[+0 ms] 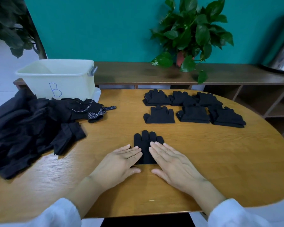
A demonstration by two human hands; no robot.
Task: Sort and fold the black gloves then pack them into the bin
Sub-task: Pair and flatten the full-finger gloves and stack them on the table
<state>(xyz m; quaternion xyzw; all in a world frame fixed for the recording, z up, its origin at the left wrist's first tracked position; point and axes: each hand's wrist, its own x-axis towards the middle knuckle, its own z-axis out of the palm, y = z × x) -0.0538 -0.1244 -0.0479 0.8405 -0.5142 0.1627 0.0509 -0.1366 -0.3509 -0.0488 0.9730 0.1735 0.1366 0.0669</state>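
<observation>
Both flat hands (148,158) on a black glove (146,141), wooden table (220,161)

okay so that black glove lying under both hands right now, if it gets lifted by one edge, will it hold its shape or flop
The glove will probably flop: it looks like thin knit fabric, lying flat under the left hand and right hand. It is likely light, like those slumped in the loose pile. On the smooth wooden table it may slide when pushed.

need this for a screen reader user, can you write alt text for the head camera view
Both hands, left and right, press flat on a black glove at the near middle of a wooden table. Six flat glove stacks lie in two rows at far right, a loose heap of black gloves at left, beside a pale bin marked B.
</observation>
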